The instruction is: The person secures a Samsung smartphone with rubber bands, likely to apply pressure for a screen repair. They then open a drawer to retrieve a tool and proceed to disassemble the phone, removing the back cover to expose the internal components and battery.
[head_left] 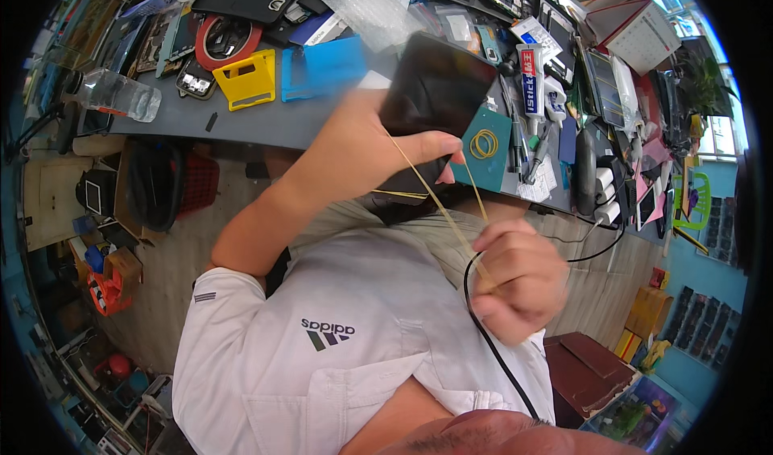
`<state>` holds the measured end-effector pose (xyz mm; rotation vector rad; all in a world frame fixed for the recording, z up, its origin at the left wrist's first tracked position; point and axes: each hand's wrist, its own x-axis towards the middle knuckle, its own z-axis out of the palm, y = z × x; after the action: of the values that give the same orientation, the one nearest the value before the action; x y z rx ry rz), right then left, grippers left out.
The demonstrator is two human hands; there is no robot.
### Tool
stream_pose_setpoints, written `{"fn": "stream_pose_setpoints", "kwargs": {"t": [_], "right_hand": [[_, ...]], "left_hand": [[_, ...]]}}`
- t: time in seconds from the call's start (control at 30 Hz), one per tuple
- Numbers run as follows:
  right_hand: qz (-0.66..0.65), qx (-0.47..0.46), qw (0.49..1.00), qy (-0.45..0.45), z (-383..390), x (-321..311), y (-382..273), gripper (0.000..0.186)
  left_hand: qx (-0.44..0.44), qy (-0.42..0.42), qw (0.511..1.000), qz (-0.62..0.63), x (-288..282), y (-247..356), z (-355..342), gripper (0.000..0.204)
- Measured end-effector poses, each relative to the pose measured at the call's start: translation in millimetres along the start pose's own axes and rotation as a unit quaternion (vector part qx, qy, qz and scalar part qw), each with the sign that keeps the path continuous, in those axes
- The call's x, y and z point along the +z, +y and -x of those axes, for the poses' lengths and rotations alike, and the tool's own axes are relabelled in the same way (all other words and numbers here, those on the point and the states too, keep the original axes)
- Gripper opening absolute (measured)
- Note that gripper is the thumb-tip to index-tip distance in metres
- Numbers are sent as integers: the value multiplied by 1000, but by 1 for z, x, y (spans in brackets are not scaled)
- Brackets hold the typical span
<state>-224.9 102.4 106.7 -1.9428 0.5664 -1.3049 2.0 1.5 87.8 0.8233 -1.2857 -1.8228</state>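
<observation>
My left hand (346, 145) grips a black phone (439, 80) at the table's front edge. Its thumb lies across the phone's lower part, and the dark glossy face is turned up. A thin yellow rubber band (439, 204) runs in two stretched strands from the phone's lower end toward my body. My right hand (522, 278) is closed on the other end of that band, in front of my chest. Right of the phone, several loose rubber bands (483, 143) lie on a small green mat (493, 169). The phone's underside is hidden.
A yellow stand (245, 80) and a blue stand (322, 68) lie left of the phone, near a clear bottle (121, 97). On the right are a glue tube (530, 80), screwdrivers (538, 155) and phone parts. A black cable (483, 326) passes beside my right hand.
</observation>
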Motion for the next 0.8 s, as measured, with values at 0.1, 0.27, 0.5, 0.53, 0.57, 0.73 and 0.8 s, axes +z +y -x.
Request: {"fn": "stream_pose_setpoints", "kwargs": {"t": [0.1,0.27,0.5,0.53,0.57,0.73,0.8], "right_hand": [[-244,87,949,180,13,-12,6,37],[-664,148,640,358,21,-14,24,29],[-578,148,747,294,21,2,44,22],[-509,157,804,266,19,2,42,29],[-432,162,855,238,18,3,40,38],[-159,139,977,22,18,-22,29,57],[-47,174,982,-59,11,-26,16,52]], "left_hand": [[-14,-4,998,53,1,-2,7,28],[60,-25,990,127,10,-13,11,21],[300,-27,907,-293,15,-14,24,32],[334,-30,883,-329,13,-16,25,35],[368,-33,855,-363,10,-22,25,37],[292,-132,787,-527,6,-19,45,47],[239,-165,752,-592,9,-18,53,37]]}}
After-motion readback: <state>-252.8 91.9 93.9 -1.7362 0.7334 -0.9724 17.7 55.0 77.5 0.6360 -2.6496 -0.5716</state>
